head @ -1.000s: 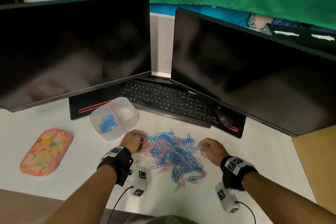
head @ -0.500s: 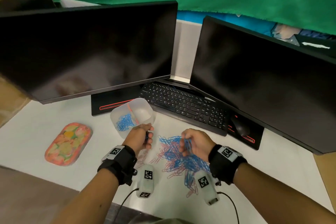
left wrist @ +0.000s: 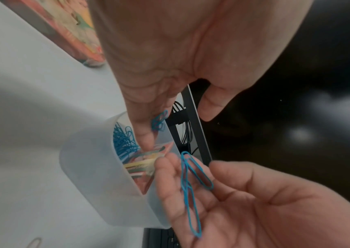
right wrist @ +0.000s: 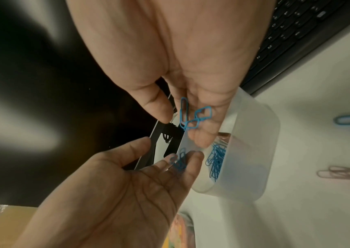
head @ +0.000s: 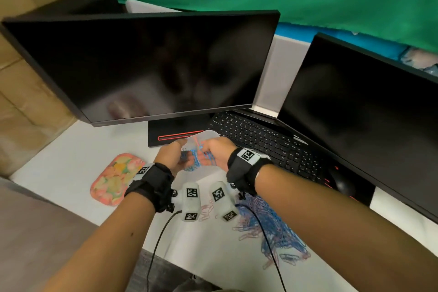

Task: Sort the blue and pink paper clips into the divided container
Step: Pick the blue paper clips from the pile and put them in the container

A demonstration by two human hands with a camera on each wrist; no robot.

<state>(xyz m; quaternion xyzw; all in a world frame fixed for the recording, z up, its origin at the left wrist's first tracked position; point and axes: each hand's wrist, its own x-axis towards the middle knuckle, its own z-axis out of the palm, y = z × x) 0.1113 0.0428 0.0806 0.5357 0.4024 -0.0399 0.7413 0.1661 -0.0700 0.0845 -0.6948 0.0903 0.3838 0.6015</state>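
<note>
A translucent divided container (head: 208, 134) stands on the white desk in front of the left monitor's base, with blue clips (right wrist: 216, 161) in one compartment. Both hands hover over it, palms facing each other. My left hand (head: 182, 153) has straight fingers, and a few blue clips (left wrist: 159, 120) cling near its fingertips. My right hand (head: 207, 150) is relaxed, and a few linked blue clips (left wrist: 190, 184) lie across its fingers; the thumb stays apart from them. The mixed pile of blue and pink clips (head: 270, 227) lies on the desk under my right forearm.
Two dark monitors (head: 154, 66) stand behind, with a black keyboard (head: 260, 140) and a mouse (head: 341, 182) to the right. A pink patterned tray (head: 116, 178) lies at the left. Loose pink clips (right wrist: 339, 172) lie beside the container.
Both hands left the pile and rose to the container, carrying blue clips. The right hand crossed left to meet the left hand. The head view swung left.
</note>
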